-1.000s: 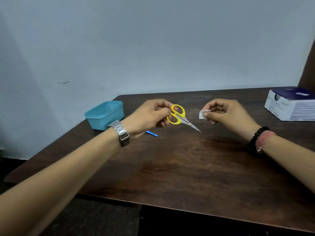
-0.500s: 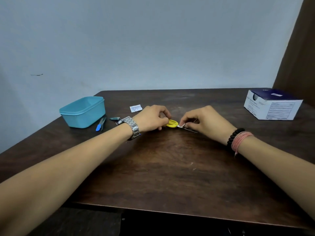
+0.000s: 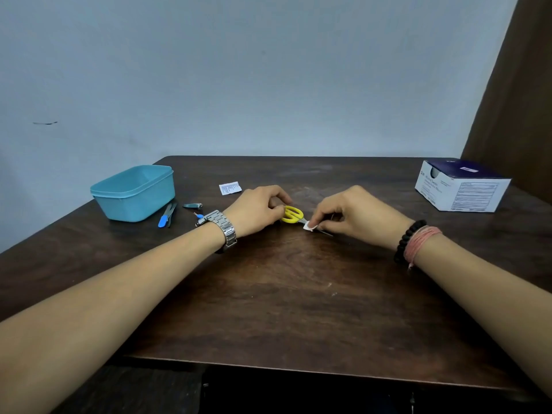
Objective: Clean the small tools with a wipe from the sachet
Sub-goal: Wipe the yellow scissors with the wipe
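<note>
Now wipe (image 3: 309, 226) against scissors (image 3: 293, 214).

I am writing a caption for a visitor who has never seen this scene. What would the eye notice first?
First, the yellow scissors at the middle of the dark table: the left hand holds the handles, while the right hand pinches a white wipe on the blades. Next, the turquoise tub at far left and the white-and-blue box at far right.

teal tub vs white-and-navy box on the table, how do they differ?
The teal plastic tub is open-topped with rounded corners; the white-and-navy cardboard box is closed on top, sharp-edged and printed. The tub stands far left beside small tools; the box stands far right, alone. Both rest on the dark wooden table, untouched by either hand.
</note>
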Tool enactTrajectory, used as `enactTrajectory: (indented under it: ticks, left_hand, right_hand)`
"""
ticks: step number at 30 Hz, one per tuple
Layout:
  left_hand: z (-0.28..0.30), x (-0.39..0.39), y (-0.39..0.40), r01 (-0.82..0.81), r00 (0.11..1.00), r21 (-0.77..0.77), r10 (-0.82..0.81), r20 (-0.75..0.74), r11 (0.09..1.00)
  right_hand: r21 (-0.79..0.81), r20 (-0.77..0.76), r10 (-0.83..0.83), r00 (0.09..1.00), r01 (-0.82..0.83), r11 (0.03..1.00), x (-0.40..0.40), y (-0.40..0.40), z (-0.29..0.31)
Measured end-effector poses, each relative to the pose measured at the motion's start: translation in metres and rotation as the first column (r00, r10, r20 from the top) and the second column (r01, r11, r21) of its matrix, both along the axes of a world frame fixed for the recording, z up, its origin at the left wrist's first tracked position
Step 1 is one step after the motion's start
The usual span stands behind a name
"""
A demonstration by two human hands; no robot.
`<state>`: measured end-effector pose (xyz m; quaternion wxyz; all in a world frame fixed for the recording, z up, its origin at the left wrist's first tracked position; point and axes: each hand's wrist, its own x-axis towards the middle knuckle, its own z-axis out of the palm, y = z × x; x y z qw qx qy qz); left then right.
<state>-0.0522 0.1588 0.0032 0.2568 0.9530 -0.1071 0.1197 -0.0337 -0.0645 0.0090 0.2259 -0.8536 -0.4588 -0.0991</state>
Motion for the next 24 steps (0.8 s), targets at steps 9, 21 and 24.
enactTrajectory:
  ticks: [9,21,24]
  left_hand:
    - [-0.006,0.003,0.005,-0.016,0.998,-0.156,0.006,-0.067,0.988]
    - [-0.009,0.003,0.005,-0.02,0.999,-0.301,0.006,-0.048,0.953]
    - [-0.008,0.003,0.005,-0.034,0.999,-0.343,0.022,-0.037,0.939]
  right_hand:
    - [0.009,-0.045,0.035,0.998,-0.035,0.999,0.0,-0.005,-0.001]
    - [0.045,-0.031,-0.003,1.0,0.005,0.999,0.0,0.0,-0.004]
    - [0.023,-0.006,-0.014,1.0,0.014,1.0,-0.001,0.005,-0.003]
